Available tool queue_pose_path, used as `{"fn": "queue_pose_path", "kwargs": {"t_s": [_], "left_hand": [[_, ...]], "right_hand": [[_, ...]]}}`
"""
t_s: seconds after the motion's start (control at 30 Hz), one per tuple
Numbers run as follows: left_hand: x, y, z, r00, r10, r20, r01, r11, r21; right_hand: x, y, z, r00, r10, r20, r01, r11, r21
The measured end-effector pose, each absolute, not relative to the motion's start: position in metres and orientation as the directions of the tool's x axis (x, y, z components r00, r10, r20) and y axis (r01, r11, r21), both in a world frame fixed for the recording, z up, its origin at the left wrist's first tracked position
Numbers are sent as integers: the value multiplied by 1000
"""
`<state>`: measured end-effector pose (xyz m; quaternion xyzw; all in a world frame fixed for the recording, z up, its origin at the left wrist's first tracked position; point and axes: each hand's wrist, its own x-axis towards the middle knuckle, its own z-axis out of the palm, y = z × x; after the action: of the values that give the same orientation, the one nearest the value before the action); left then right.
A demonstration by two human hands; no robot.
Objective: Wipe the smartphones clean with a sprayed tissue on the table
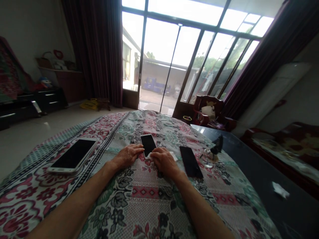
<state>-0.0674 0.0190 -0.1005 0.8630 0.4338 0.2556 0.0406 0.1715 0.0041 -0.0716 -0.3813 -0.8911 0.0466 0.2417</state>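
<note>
A white smartphone [148,144] with a dark screen lies on the patterned cloth in front of me. My left hand [128,155] holds its left edge with the fingertips. At the phone's lower right corner, my right hand [163,160] is closed around a white tissue [173,156], which sticks out beside the knuckles and under the fingertips. To the right of that hand lies a black smartphone [191,162]. A larger white-framed phone or small tablet [74,155] lies left of my left hand.
A clear spray bottle [210,156] with a black nozzle stands right of the black phone. The flowered tablecloth [154,212] covers the surface. On the dark table [259,166] at right lies a crumpled white tissue [280,190]. Beyond are glass doors and a wooden chair [209,108].
</note>
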Motion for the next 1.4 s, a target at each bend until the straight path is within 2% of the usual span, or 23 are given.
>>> {"fn": "queue_pose_path", "kwargs": {"t_s": [0.1, 0.2, 0.37, 0.73, 0.83, 0.97, 1.07, 1.23, 1.33, 1.4], "left_hand": [[-66, 19, -101, 497, 770, 400, 735, -619, 277], [-66, 19, -102, 487, 772, 407, 742, -612, 273], [-65, 19, -101, 499, 763, 411, 725, -627, 285], [-63, 16, -96, 497, 774, 393, 720, -620, 310], [-69, 16, -95, 443, 783, 437, 721, -601, 346], [-87, 17, -90, 244, 833, 497, 772, -477, 420], [-99, 18, -87, 292, 871, 396, 763, -461, 453], [-104, 18, -89, 372, 894, 249, 753, -447, 483], [-107, 19, -92, 376, 908, 184, 771, -416, 482], [-110, 20, -93, 378, 913, 152, 776, -402, 485]], "right_hand": [[178, 6, -71, -548, 746, 378, 684, 660, -311], [170, 2, -71, -422, 818, 390, 765, 552, -330], [140, -9, -73, -241, 895, 376, 899, 352, -262], [127, -9, -81, -139, 904, 404, 910, 277, -307], [134, -6, -78, -191, 910, 367, 896, 314, -313], [157, 1, -68, -419, 857, 299, 800, 504, -324], [173, 5, -62, -533, 807, 254, 728, 590, -348], [185, 9, -56, -628, 760, 171, 666, 637, -388], [189, 13, -56, -636, 758, 144, 640, 623, -450], [191, 16, -57, -606, 775, 181, 631, 606, -484]]}}
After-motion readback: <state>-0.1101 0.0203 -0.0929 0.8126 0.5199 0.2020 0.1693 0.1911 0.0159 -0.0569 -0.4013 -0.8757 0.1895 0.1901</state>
